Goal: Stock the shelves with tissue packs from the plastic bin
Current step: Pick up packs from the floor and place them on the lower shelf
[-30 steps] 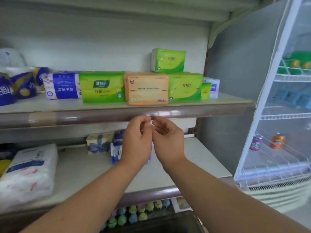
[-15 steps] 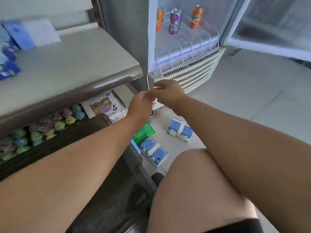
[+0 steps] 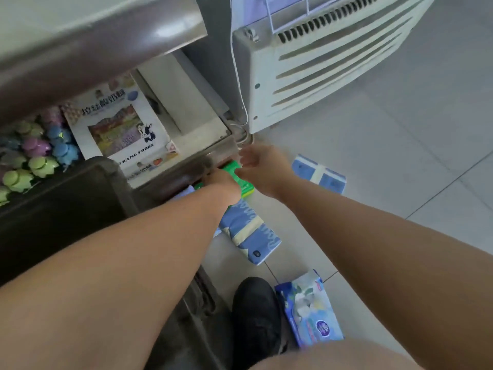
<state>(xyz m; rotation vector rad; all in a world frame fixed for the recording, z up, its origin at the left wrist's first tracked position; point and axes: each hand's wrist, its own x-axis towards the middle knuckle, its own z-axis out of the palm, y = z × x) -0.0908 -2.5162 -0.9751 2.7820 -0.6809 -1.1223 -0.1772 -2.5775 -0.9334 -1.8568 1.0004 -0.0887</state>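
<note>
The left hand (image 3: 224, 182) lies on a flat green plastic-wrapped tissue pack (image 3: 246, 186) on the pale tiled floor (image 3: 373, 161). Its fingers are hidden, so its hold cannot be told. Just right of it, the blurred right hand (image 3: 264, 166) hangs loosely curled round nothing. Under the left wrist lies a blue pack with a cream band (image 3: 250, 233). Beyond the right hand lies a blue-and-white pack (image 3: 320, 174).
</note>
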